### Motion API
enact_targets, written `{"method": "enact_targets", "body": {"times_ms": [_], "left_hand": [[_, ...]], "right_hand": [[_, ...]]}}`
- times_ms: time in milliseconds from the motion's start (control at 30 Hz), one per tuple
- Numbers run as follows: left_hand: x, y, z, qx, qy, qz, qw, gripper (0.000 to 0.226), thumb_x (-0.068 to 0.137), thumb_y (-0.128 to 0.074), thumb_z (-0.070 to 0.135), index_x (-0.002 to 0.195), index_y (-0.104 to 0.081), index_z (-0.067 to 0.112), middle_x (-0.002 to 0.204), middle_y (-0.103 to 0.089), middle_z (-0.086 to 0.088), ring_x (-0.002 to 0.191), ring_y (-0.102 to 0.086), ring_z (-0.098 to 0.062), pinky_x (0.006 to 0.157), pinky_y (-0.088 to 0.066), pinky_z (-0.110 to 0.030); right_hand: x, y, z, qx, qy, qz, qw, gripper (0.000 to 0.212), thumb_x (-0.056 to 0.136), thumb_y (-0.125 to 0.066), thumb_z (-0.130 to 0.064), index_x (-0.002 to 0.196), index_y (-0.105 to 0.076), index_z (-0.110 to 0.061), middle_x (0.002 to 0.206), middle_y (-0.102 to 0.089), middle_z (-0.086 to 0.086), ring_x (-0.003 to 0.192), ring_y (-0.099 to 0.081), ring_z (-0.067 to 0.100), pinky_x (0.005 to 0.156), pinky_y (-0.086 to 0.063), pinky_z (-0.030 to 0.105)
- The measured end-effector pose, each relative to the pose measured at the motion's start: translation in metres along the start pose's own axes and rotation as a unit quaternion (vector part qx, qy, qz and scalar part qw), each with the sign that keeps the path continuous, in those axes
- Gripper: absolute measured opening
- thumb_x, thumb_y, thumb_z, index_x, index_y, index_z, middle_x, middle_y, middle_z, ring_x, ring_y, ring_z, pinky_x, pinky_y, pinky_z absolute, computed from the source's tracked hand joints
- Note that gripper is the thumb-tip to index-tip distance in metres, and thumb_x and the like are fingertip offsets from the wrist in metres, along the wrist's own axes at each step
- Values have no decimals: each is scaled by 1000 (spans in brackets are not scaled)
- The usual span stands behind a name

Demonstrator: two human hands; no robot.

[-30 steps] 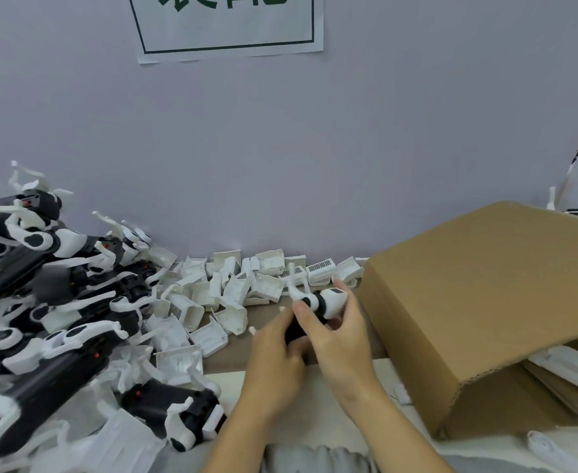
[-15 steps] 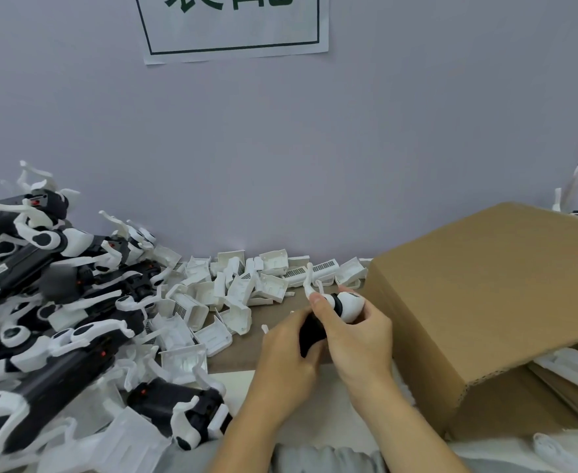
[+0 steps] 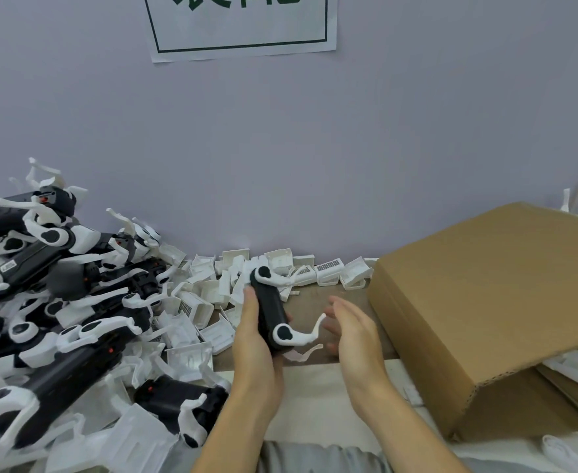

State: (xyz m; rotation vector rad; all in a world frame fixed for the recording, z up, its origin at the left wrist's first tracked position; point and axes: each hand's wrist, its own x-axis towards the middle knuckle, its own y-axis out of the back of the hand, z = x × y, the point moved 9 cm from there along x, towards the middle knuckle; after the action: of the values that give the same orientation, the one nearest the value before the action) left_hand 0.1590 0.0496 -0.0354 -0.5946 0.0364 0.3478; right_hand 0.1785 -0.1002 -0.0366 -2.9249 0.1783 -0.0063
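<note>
My left hand (image 3: 253,346) is wrapped around a black drone (image 3: 270,308), thumb along its left side and fingers curled underneath, holding it lengthwise just above the table (image 3: 328,298). The drone is in front of me, near the middle of the view, its far end pointing toward the wall.

A white arm (image 3: 301,336) swings out from its near end toward the right, and another white arm sits at the far end. A third white strip shows below the near arm, though I cannot tell whether it belongs to the drone or lies loose.

My right hand (image 3: 356,336) is open, fingers straight and slightly spread, holding nothing. Its fingertips are just beside the tip of the near arm, and blur makes it unclear whether they touch it.

I judge this one drone to be mid-way: arms fitted, perhaps being unfolded or checked.

To the left, a big pile of drones (image 3: 62,302) with white arms suggests much work is finished. Between the pile and the wall, many loose white plastic parts (image 3: 209,291) remain.

A cardboard box (image 3: 485,295) stands at right, and a paper sign (image 3: 243,25) hangs on the wall.
</note>
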Motion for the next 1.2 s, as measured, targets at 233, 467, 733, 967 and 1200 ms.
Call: {"method": "enact_targets", "body": {"times_ms": [233, 467, 733, 967, 1200], "left_hand": [[0, -5, -6, -51, 32, -19, 998, 34, 95, -61, 35, 111, -64, 5, 94, -67, -10, 79, -67, -25, 77, -52, -39], [-2, -6, -2, -17, 19, -43, 999, 47, 106, -39, 39, 121, -62, 1, 110, -70, -29, 77, -70, -35, 56, -56, -36], [-3, -10, 1, 14, -8, -58, 998, 24, 103, -49, 25, 113, -66, 10, 99, -66, -14, 84, -63, -28, 62, -52, -35], [-2, -10, -4, 28, 14, -59, 998, 30, 103, -49, 21, 121, -62, 0, 104, -62, -18, 90, -56, -33, 64, -47, -35], [1, -9, -6, 31, 9, -60, 998, 29, 103, -49, 22, 116, -63, 1, 97, -62, -18, 76, -60, -30, 61, -48, -34]], "right_hand": [[-3, -6, 7, -27, -49, -10, 998, 38, 106, -38, -28, 95, -73, -16, 95, -75, 11, 91, -72, 31, 67, -51, 34], [-20, -42, 6, -5, -44, -205, 978, 38, 100, -44, -48, 85, -77, -36, 82, -75, 3, 68, -68, 17, 69, -50, 30], [-24, -45, 5, -9, -66, -231, 971, 26, 88, -55, -15, 107, -72, -14, 91, -72, 8, 79, -63, 24, 72, -48, 33], [-31, -50, 8, -1, -108, -241, 965, 32, 93, -44, 3, 116, -64, -6, 94, -65, 12, 75, -58, 23, 66, -46, 30], [-29, -51, 10, -5, -102, -255, 962, 37, 73, -55, -8, 108, -66, -10, 90, -68, 9, 75, -59, 23, 65, -45, 31]]}}
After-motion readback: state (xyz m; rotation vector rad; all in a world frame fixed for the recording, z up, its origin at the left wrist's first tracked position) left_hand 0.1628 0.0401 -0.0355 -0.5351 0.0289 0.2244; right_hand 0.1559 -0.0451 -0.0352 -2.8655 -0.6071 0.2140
